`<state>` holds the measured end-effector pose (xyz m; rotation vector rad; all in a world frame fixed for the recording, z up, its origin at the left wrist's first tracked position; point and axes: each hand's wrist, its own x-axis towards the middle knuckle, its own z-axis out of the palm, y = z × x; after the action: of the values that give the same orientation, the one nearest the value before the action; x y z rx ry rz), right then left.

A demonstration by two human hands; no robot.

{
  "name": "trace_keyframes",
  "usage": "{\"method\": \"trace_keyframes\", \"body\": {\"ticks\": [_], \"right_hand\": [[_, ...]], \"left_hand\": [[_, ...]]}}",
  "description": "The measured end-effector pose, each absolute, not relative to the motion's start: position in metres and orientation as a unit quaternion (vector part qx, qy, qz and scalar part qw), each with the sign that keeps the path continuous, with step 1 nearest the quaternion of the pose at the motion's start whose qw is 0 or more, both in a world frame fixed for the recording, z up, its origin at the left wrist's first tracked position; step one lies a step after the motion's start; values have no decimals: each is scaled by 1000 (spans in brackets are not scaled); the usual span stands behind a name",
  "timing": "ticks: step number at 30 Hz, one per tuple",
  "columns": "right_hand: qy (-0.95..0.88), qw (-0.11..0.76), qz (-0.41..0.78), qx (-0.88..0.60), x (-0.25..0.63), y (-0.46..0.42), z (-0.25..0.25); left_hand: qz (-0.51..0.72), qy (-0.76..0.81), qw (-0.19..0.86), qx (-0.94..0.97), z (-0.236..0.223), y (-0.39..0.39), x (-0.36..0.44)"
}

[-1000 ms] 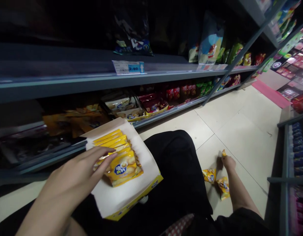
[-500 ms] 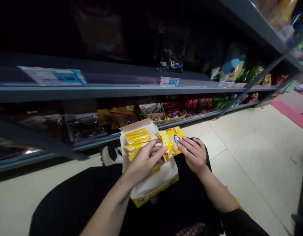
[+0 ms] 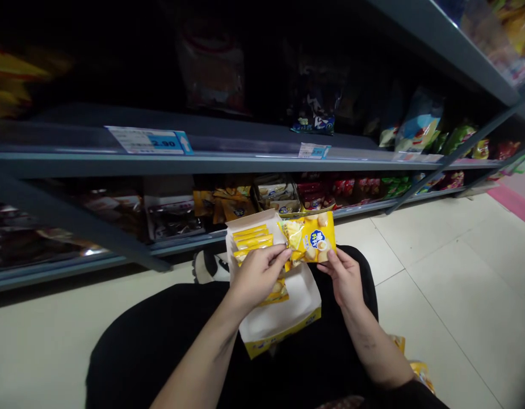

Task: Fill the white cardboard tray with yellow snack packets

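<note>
Between my hands is a yellow snack packet (image 3: 308, 234) with a blue logo, its printed face turned up. My left hand (image 3: 259, 274) pinches its left edge between thumb and fingers. At the lower right corner, my right hand (image 3: 344, 275) grips it with the thumb on top. Beneath them an open cardboard box (image 3: 273, 325), white inside and yellow outside, rests on my lap. A row of similar yellow packets (image 3: 251, 236) stands in its far left part, partly hidden by my left hand. The near part of the box shows bare white card.
A grey shelf (image 3: 245, 165) with price tags (image 3: 149, 141) runs across in front. Boxed and bagged snacks (image 3: 277, 193) fill the low level. More yellow packets (image 3: 421, 372) lie on the tiled floor (image 3: 449, 272) by my right forearm. My shoe (image 3: 209, 267) is left of the box.
My right hand has shifted from lying over the packet's right side to gripping its lower right corner. The packet now shows more of its face. The whole view has moved somewhat left.
</note>
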<state>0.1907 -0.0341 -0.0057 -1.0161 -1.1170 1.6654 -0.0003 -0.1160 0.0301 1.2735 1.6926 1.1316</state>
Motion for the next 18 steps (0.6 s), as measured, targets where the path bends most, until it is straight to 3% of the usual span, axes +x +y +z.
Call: {"method": "trace_keyframes", "body": {"ticks": [8, 13, 18], "right_hand": [[-425, 500, 632, -413, 193, -38, -15], [-479, 479, 603, -420, 197, -40, -21], [-477, 478, 609, -416, 201, -34, -14]], "left_hand": [[513, 635, 396, 421, 24, -109, 1], [587, 646, 329, 361, 22, -104, 4], [593, 613, 394, 342, 20, -103, -5]]}}
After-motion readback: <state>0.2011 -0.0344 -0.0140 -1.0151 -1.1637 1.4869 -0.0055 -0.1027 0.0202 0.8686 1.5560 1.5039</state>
